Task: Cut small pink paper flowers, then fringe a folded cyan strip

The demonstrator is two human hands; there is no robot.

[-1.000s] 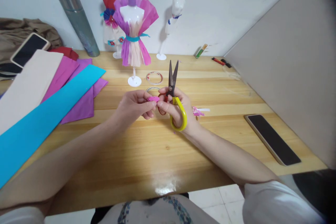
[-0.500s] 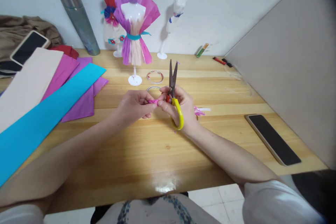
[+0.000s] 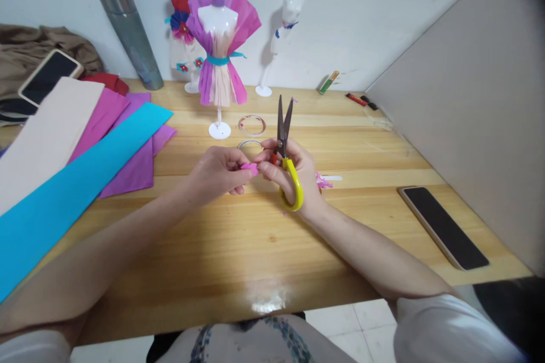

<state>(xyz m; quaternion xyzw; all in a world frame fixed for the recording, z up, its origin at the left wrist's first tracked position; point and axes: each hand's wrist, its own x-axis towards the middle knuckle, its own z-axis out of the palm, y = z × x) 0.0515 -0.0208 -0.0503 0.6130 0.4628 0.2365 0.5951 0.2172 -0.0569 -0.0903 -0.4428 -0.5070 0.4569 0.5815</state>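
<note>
Between thumb and fingertips, my left hand (image 3: 219, 171) pinches a small piece of pink crepe paper (image 3: 250, 168). Close on its right is my right hand (image 3: 298, 173), closed around yellow-handled scissors (image 3: 291, 181). The scissor blades point up and away, slightly apart. My right thumb and fingertips are right beside the pink piece; whether they touch it I cannot tell. Behind the hands stands a small mannequin (image 3: 218, 20) in a pink, purple and cream paper dress with a blue waist tie. A roll of tape (image 3: 252, 125) lies near its base.
Folded blue paper (image 3: 140, 125) and purple paper (image 3: 131, 173) lie at left, near a tall flask (image 3: 131, 34). More small mannequins stand along the wall. A phone (image 3: 443, 227) lies at right. Pink scraps (image 3: 323, 181) sit beyond my right wrist.
My right fingertips have drawn slightly right, off the pink paper, which now shows more of its spread shape. The scissors have shifted a little to the right with that hand.
</note>
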